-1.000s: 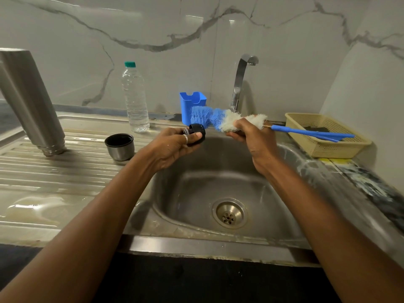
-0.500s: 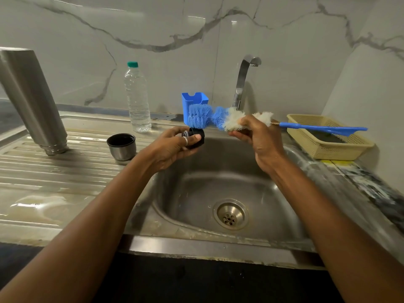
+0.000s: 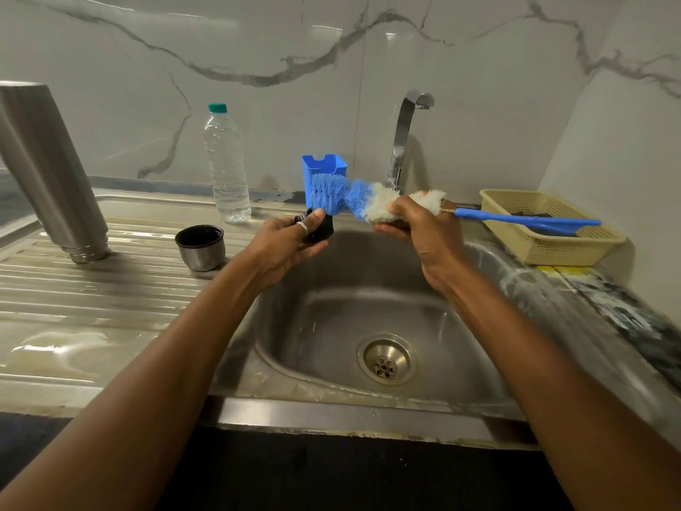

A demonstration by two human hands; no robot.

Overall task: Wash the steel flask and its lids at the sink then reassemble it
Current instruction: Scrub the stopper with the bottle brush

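One water bottle stands between flask and holder.

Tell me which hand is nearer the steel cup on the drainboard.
Left. The left hand, gripping the black lid, is just right of the steel cup; the right hand, gripping the brush, is farther right, over the sink basin.

Your wet steel counter carries the upturned flask, its cup lid, a water bottle, a blue holder and a beige basket.
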